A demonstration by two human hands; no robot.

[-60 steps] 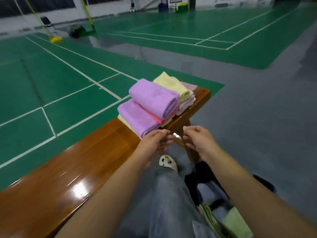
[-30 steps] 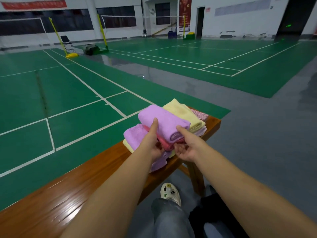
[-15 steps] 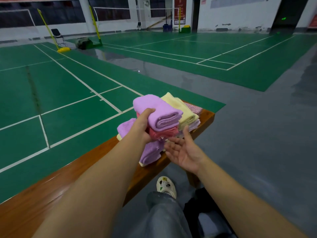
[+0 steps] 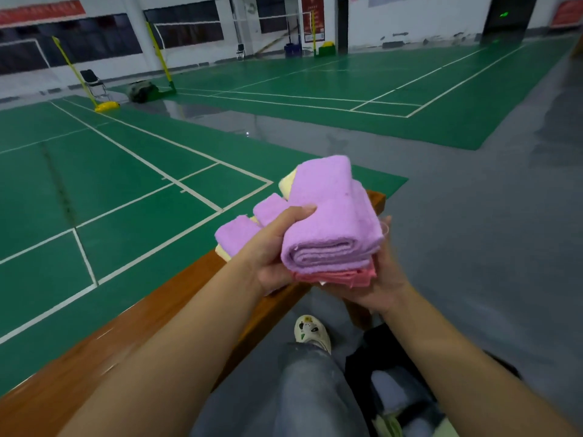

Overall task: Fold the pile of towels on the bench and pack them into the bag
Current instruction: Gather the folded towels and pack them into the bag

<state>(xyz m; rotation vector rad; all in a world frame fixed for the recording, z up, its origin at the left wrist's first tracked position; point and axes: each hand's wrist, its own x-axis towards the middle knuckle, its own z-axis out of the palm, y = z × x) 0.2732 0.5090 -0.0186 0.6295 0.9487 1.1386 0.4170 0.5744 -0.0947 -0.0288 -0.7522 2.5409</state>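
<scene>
Folded towels now lifted, both hands

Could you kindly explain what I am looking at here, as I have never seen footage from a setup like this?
There is no machine: a person wears a camera on the head, looking forward and down, so you see their own arms. They sit at a wooden bench beside green badminton courts. The left hand grips a folded purple towel from the side, and the right hand cups it from beneath, together with a pink towel under it. More folded towels, purple and pale yellow, lie behind on the bench. A dark bag sits on the floor by the person's leg, with something pale already inside.
</scene>
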